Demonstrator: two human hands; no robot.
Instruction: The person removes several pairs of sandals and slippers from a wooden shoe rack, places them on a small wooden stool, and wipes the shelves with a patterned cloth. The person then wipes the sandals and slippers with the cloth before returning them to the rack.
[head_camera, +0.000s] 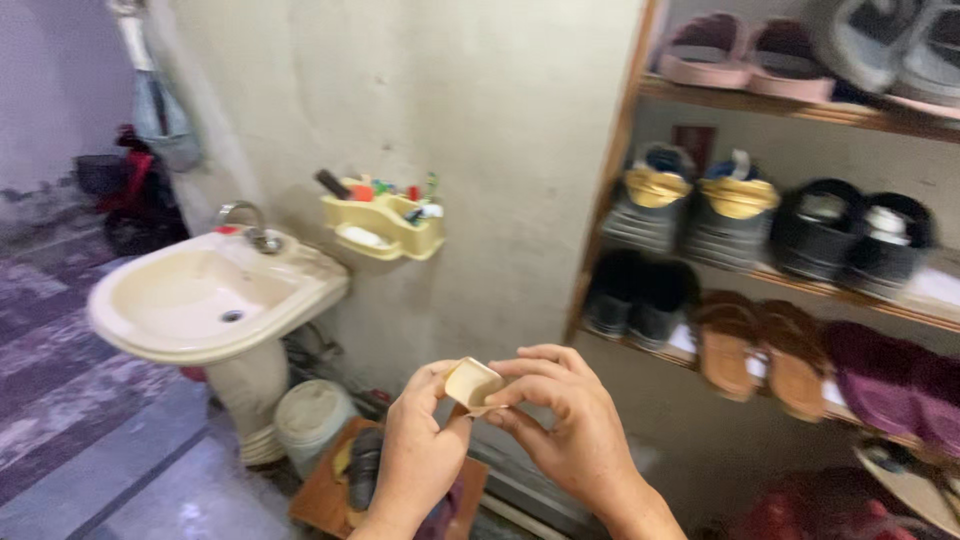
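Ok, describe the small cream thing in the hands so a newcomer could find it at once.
Start at the wooden shoe rack on the right, then drop to the left hand and right hand before it. Pinched between them is a small cream plastic cap, squarish, hollow side up.

No packages, labels, signs or screens can be made out here; nothing in view shows a printed face clearly enough to tell.
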